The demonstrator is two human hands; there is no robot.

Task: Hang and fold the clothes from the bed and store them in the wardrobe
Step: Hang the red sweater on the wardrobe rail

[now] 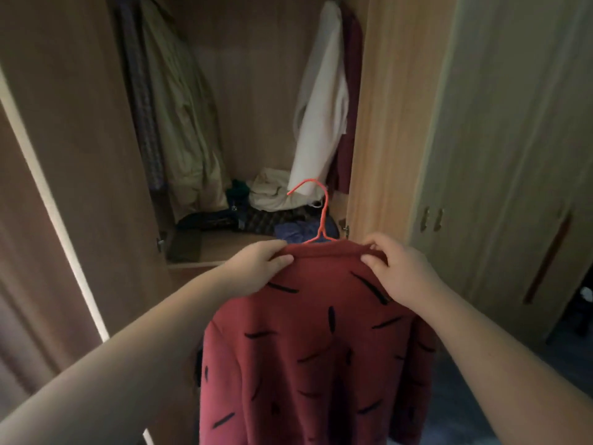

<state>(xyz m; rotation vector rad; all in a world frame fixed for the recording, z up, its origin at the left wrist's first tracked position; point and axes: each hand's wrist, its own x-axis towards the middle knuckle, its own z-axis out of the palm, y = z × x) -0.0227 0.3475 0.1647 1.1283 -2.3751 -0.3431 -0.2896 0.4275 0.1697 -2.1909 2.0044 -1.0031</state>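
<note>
The left hand [256,268] and right hand [401,268] are both pinching the sweater [321,348]; the hanger [322,216] hook at twelve o'clock is standing unheld and might twist loose.

Thin orange wire hanger [323,213] only shows hook and neck; its shoulders are buried in the dark red sweater with black dashes [314,348], which runs off the near edge. Dark clothes heap [256,216] on the wardrobe floor [221,247] is too murky to sort.
</note>
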